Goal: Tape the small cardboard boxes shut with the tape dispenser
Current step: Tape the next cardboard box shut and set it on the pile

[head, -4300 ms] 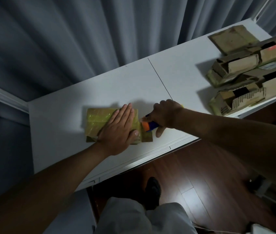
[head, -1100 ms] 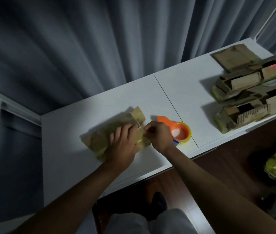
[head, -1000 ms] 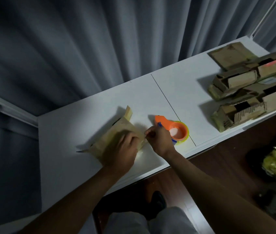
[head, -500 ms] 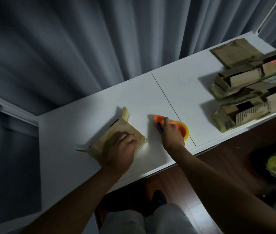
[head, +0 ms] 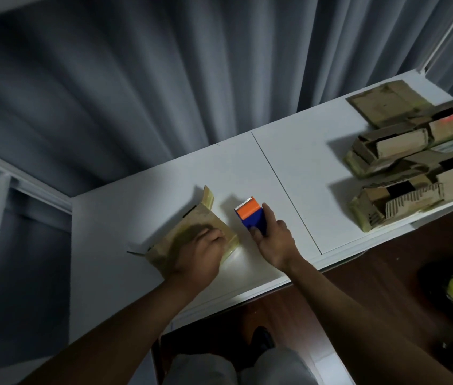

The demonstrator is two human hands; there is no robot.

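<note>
Head view, nearest first: the left hand (head: 200, 254) lies on the near end of the small cardboard box (head: 192, 240), fingers bent down against its top, pinning it to the white table (head: 136, 207). Just to the right, apart from the box, the right hand (head: 271, 240) has its fingers clamped round the blue body of the tape dispenser (head: 251, 216), orange head and toothed blade pointing away from the person. The box's long axis runs diagonally, from the near left corner up toward the far right, where one flap (head: 208, 197) stands open. So the dispenser sits beside the box's right edge, and the right hand is the nearer one to that open end. Bare table lies beyond both. Farther right, well apart, a pile of other boxes (head: 408, 162) waits near the table's edge.
</note>
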